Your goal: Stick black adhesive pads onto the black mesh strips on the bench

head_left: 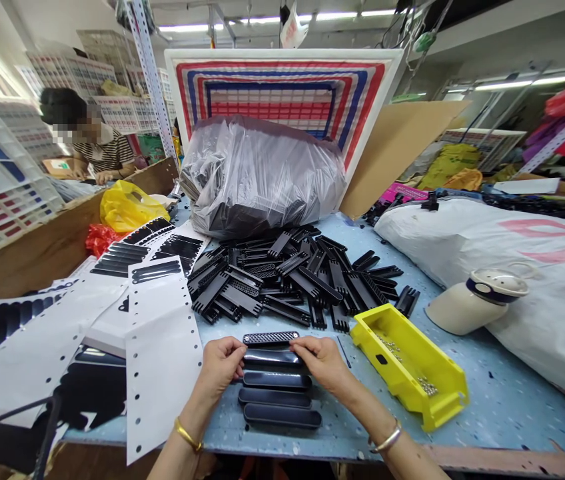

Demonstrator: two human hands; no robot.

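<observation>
1. From where I'm standing, the person is apparently steadying a patterned black strip (271, 338), which is lying just below the frame's centre, above a column of smooth black strips (276, 381).
2. Handling it is calling, I'd judge, for level ends and light, even pressure.
3. The left hand (221, 363) is pinching near its left end; the right hand (321, 363) is pinching near its right.
4. Both forearms are slanting inward from the frame's lower edge, knuckles facing up.
</observation>
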